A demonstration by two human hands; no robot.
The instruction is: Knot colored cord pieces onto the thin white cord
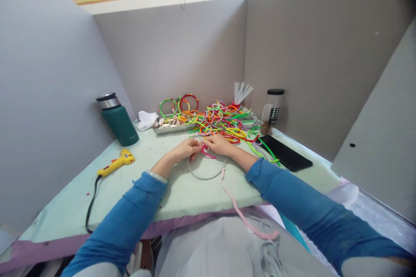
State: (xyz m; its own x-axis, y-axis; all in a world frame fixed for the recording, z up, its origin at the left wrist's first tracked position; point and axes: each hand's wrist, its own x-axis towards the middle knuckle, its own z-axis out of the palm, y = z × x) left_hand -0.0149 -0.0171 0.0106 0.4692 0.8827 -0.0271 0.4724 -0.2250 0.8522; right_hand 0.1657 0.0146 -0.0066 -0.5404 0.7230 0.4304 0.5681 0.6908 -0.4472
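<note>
Left hand [186, 149] and right hand [219, 144] meet, both pinched on a grey hoop [205, 171] and pink strip [241, 214] — wrapping step; next turn needs tension kept.

Hoop pile [224, 123] beyond, bare table [182, 194] nearer.

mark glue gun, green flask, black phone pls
glue gun [117, 162], head view, yellow body
green flask [121, 123], head view, side wall
black phone [286, 153], head view, screen middle
</note>
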